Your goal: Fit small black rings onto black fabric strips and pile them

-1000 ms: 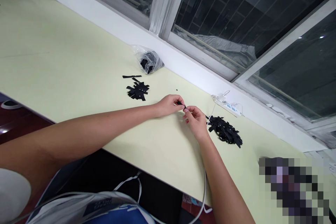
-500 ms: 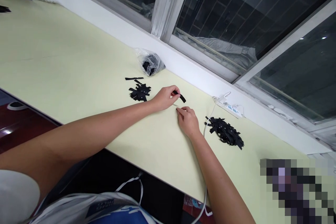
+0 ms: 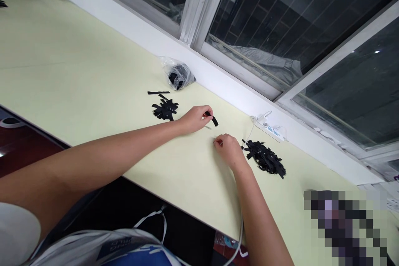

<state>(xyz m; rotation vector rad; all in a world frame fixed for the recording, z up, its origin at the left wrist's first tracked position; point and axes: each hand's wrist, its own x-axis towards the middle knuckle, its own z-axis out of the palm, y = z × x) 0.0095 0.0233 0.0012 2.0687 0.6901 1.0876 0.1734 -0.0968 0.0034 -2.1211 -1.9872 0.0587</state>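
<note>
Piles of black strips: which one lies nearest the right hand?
The larger pile, near the power strip; the smaller pile lies nearer the left hand and plastic bag.

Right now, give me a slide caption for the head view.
Left hand holding a black strip, right hand close by, between two piles of black strips on a table.

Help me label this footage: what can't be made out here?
All in the head view:
Black strip: one end hidden by the left hand.
Right hand: anything pinched is too small to tell.
Plastic bag: contents' shape veiled by creased plastic.
Small black item: cut off by left edge.
</note>
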